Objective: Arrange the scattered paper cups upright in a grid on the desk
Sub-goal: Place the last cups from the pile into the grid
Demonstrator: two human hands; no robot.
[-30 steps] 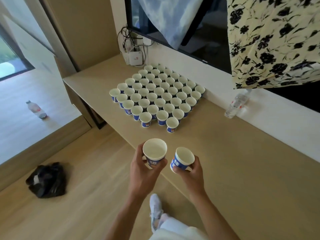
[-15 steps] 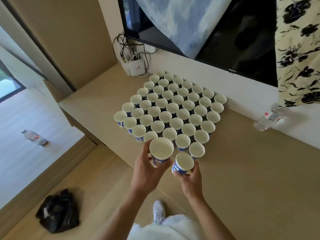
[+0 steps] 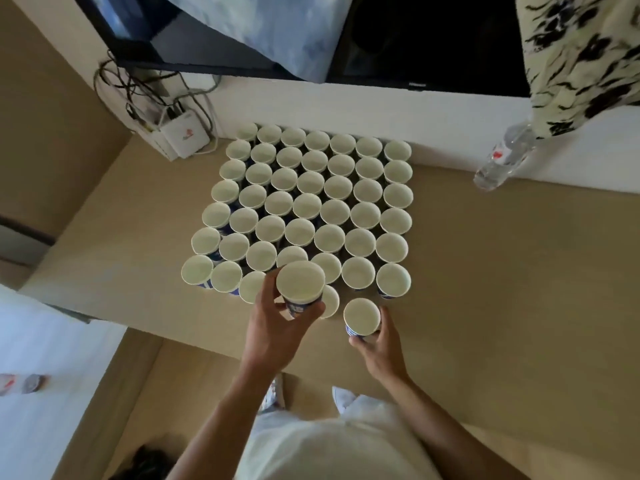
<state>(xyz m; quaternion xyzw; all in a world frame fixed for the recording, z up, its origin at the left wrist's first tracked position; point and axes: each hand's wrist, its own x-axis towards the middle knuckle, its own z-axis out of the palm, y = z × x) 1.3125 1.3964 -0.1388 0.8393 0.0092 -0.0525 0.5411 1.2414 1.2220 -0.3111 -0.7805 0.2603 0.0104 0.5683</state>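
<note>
Many white-and-blue paper cups [image 3: 313, 206] stand upright in a tight grid on the beige desk [image 3: 502, 271], up against the back wall. My left hand [image 3: 277, 327] grips one upright cup [image 3: 300, 285] above the grid's front edge, hiding part of the front row. My right hand [image 3: 379, 342] holds a second upright cup [image 3: 362, 316] low over the desk, just in front of the grid's front right part. A front-row cup [image 3: 329, 301] shows partly between the two held cups.
A plastic water bottle [image 3: 502, 157] leans on the wall at the right. A white router [image 3: 185, 135] with tangled cables sits at the back left corner. A wall screen [image 3: 433, 39] hangs above, a floral cloth [image 3: 581, 57] at top right. The desk's front edge runs under my wrists.
I have stepped closer, so the grid now lies right below me. Both hands have carried their cups forward to the grid's front edge; the right cup has come down beside the front row.
</note>
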